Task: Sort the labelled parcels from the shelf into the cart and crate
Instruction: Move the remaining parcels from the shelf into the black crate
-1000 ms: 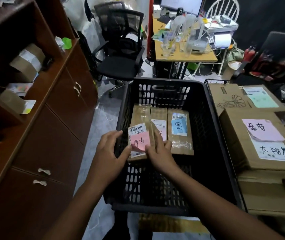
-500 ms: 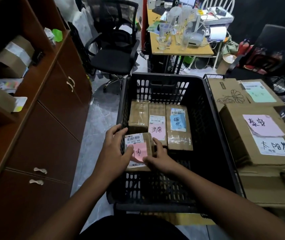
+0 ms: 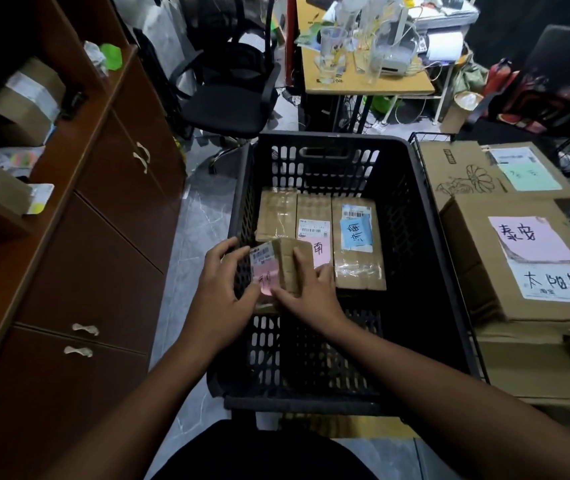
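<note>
Clamping the parcel flat between fingers of left hand and right hand, aiming for the floor of the crate below them, short of the row beyond.

Crate directly ahead of person. Row of three parcels side by side on crate bottom, toward far wall. Fourth parcel in front of row, by crate's left wall, held between left hand on its left and right hand on its right. Cabinet left of crate; shelf parcel in its upper part. Cart right of crate, near box and far box inside. Chair and worktop behind crate.
</note>
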`<state>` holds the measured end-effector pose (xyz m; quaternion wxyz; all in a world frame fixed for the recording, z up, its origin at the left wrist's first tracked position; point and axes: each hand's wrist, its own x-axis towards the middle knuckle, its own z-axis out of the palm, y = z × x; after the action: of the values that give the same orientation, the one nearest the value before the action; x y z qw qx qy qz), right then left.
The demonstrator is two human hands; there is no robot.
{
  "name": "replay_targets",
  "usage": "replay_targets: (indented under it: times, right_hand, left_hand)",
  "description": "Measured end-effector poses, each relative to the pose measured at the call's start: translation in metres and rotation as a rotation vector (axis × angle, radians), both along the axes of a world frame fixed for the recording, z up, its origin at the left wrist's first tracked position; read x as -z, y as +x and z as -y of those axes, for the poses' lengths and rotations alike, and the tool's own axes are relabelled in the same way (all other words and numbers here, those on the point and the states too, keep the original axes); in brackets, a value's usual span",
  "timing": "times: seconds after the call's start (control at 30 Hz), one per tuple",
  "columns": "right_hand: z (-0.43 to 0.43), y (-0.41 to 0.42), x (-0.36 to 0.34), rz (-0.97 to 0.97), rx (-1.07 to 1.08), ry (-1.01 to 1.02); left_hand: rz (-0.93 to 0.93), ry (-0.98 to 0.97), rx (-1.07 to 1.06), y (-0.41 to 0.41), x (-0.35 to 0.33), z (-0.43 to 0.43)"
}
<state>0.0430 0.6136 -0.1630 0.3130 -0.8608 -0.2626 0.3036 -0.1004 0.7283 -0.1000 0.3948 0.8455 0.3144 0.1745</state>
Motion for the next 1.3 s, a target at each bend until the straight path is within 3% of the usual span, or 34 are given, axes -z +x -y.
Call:
replay_targets:
  times: [0.17,0.4,0.8,0.93,1.03,1.13,1.3]
  right_hand:
    - [-0.005,0.004,0.009,0.0,-0.007,0.015]
    - [-0.01,-0.012,0.01,0.272,-0.063,-0.056]
    - [-0.027,-0.021,0.021,0.157,-0.036,-0.071]
    - [-0.009,-0.002,0.037,0.114,-0.399,0.005]
    - [0.006,0.02,0.046,0.287,-0.643,-0.1]
    - [0.003,0.023,0.047,0.529,-0.699,-0.164]
    - [-0.003,0.028,0.043,0.534,-0.598,-0.212]
  left_hand:
    - [0.016,-0.03,-0.012,-0.002,0.0,0.0]
    - [0.01,-0.041,-0.019,-0.004,-0.003,0.001]
    - [-0.012,-0.015,-0.04,-0.004,-0.009,0.007]
    - [-0.012,-0.002,-0.055,-0.004,-0.009,0.007]
    - [-0.013,-0.004,-0.063,-0.004,-0.01,0.008]
    - [-0.015,-0.008,-0.067,-0.003,-0.011,0.008]
    - [-0.017,0.0,-0.07,-0.003,-0.013,0.009]
